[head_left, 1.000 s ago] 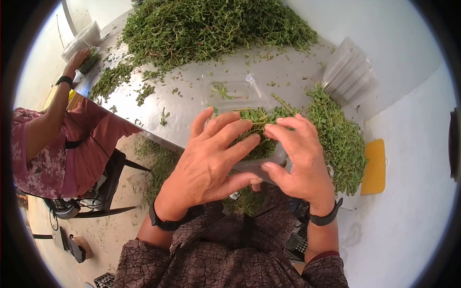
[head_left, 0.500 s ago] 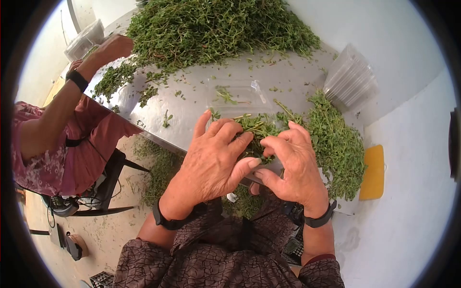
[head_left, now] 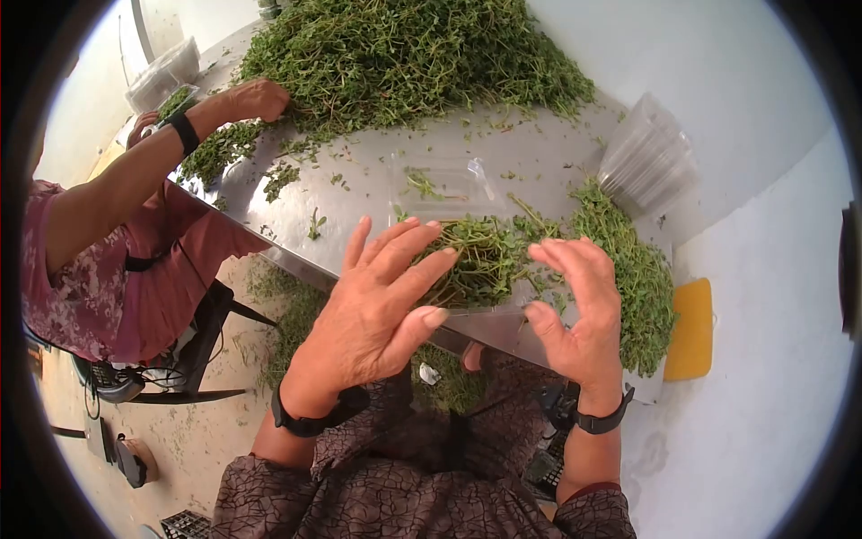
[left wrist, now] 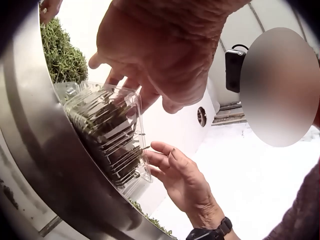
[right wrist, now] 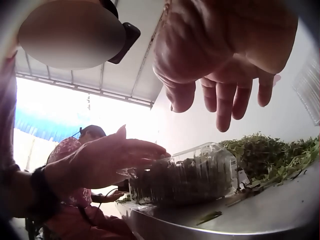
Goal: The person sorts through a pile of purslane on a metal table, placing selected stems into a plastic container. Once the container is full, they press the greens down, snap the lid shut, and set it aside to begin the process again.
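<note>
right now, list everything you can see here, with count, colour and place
herb pile: one, green, far end of table
smaller herb heap: one, green, right table edge
clamshell box: one, clear, stuffed with herbs, near edge
open lid: one, clear, behind box
stacked containers: clear, far right
steel table: one, silver
second person: seated left, reaching into pile
yellow object: one, right
left hand: open, over box
right hand: open, beside box

Right hand [right wrist: 225, 55] spread above herb-filled clear container [right wrist: 185, 180]
</note>
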`<state>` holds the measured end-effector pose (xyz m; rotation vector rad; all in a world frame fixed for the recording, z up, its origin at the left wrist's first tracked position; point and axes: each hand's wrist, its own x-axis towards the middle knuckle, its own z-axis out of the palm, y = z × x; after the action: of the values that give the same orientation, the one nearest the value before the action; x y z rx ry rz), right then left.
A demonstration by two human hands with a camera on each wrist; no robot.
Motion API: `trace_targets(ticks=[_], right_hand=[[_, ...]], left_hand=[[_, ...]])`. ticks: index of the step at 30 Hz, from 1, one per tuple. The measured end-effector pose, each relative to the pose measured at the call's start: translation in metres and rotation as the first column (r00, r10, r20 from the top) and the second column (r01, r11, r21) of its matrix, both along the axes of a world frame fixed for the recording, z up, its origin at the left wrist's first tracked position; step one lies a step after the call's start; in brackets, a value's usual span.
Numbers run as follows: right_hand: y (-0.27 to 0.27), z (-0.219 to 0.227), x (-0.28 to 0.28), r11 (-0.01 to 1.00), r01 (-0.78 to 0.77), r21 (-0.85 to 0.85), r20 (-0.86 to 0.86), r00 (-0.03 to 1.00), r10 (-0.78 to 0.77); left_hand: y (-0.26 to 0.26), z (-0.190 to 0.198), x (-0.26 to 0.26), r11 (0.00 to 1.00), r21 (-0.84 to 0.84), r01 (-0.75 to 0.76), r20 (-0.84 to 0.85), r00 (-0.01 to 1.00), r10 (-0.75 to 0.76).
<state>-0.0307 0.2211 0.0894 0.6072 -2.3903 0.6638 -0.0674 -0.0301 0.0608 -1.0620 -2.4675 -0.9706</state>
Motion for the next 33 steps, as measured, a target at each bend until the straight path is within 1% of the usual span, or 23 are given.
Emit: trace_targets(ticks=[1, 2, 3, 5, 6, 7, 8, 9, 11, 13, 14, 17, 19, 20, 22, 24, 26, 28, 29, 30, 31, 32, 33], right_hand=[[0.0, -0.004, 0.0, 0.999, 0.017, -0.041, 0.043, 0.999, -0.015], [0.0, -0.006, -0.001, 0.999, 0.017, -0.042, 0.044, 0.999, -0.015], [-0.002, -0.008, -0.003, 0.999, 0.006, -0.033, 0.048, 0.999, -0.005], [-0.006, -0.009, -0.006, 1.0, -0.008, -0.026, 0.058, 0.998, 0.01], [-0.009, -0.008, -0.007, 1.0, -0.015, 0.012, 0.041, 0.999, 0.015], [-0.011, -0.008, -0.008, 0.998, -0.022, 0.051, 0.025, 0.999, 0.021], [-0.013, -0.007, -0.009, 0.998, -0.025, 0.05, 0.032, 0.999, 0.024], [-0.015, -0.006, -0.01, 0.998, -0.002, 0.07, 0.012, 1.0, 0.002], [-0.017, -0.008, -0.012, 0.996, 0.023, 0.092, -0.003, 1.0, -0.023], [-0.019, -0.01, -0.013, 0.995, 0.068, 0.068, 0.016, 0.997, -0.069], [-0.018, -0.011, -0.014, 0.995, 0.068, 0.07, 0.02, 0.997, -0.07], [-0.016, -0.017, -0.015, 0.993, 0.08, 0.084, -0.003, 0.997, -0.08], [-0.015, -0.022, -0.013, 0.981, 0.137, -0.14, 0.041, 0.99, -0.132], [-0.014, -0.023, -0.011, 0.981, 0.135, -0.139, 0.039, 0.991, -0.13], [-0.013, -0.022, -0.008, 0.961, 0.156, -0.228, 0.144, 0.982, -0.126], [-0.016, -0.021, -0.007, 0.958, 0.145, -0.249, 0.178, 0.979, -0.102], [-0.017, -0.022, -0.008, 0.985, 0.081, -0.15, 0.105, 0.992, -0.065], [-0.018, -0.021, -0.011, 0.987, 0.079, -0.143, 0.103, 0.993, -0.064], [-0.019, -0.017, -0.012, 0.998, 0.067, 0.005, 0.068, 0.995, -0.067], [-0.02, -0.012, -0.012, 0.987, 0.059, 0.152, 0.033, 0.997, -0.065], [-0.025, -0.008, -0.012, 0.976, 0.067, 0.207, 0.049, 0.996, -0.078], [-0.026, -0.009, -0.012, 0.976, 0.065, 0.206, 0.049, 0.996, -0.076], [-0.026, -0.009, -0.013, 0.967, 0.056, 0.25, 0.058, 0.996, -0.073]], left_hand=[[-0.004, -0.004, 0.0, 1.0, 0.017, 0.016, -0.007, 1.0, -0.015], [-0.006, -0.006, 0.0, 0.999, 0.034, 0.031, -0.013, 0.999, -0.03], [-0.007, -0.005, 0.001, 0.999, 0.033, 0.03, -0.01, 1.0, -0.03], [-0.007, 0.001, 0.001, 0.997, -0.001, 0.075, -0.03, 0.997, -0.075], [-0.006, 0.004, 0.0, 0.997, -0.002, 0.072, -0.025, 0.997, -0.072], [-0.003, 0.008, -0.003, 0.996, -0.04, 0.085, -0.039, 0.996, -0.086], [-0.001, 0.011, -0.006, 0.992, -0.077, 0.098, -0.052, 0.993, -0.102], [0.002, 0.013, -0.009, 0.992, -0.076, 0.096, -0.046, 0.994, -0.1], [0.007, 0.015, -0.014, 0.982, -0.142, 0.12, -0.064, 0.989, -0.13], [0.01, 0.009, -0.016, 0.986, -0.128, 0.103, -0.054, 0.992, -0.111], [0.011, 0.007, -0.017, 0.99, -0.116, 0.083, -0.049, 0.995, -0.09], [0.01, 0.007, -0.016, 0.99, -0.107, 0.096, -0.003, 0.995, -0.097], [0.011, 0.004, -0.017, 0.99, -0.101, 0.097, 0.002, 0.995, -0.097], [0.011, 0.004, -0.017, 0.99, -0.095, 0.1, 0.007, 0.995, -0.1], [0.012, 0.004, -0.016, 0.99, -0.102, 0.099, 0.005, 0.995, -0.099], [0.013, 0.005, -0.016, 0.989, -0.108, 0.102, 0.006, 0.995, -0.101], [0.015, 0.006, -0.016, 0.989, -0.1, 0.11, 0.024, 0.994, -0.109], [0.016, 0.006, -0.014, 0.989, -0.103, 0.108, 0.021, 0.994, -0.107], [0.016, 0.006, -0.014, 0.989, -0.107, 0.104, 0.019, 0.995, -0.102], [0.016, 0.006, -0.014, 0.989, -0.107, 0.102, 0.019, 0.995, -0.101], [0.016, 0.005, -0.014, 0.989, -0.106, 0.103, 0.015, 0.995, -0.102], [0.016, 0.004, -0.014, 0.989, -0.106, 0.104, 0.012, 0.995, -0.104], [0.016, 0.004, -0.013, 0.989, -0.107, 0.103, 0.012, 0.995, -0.102]])
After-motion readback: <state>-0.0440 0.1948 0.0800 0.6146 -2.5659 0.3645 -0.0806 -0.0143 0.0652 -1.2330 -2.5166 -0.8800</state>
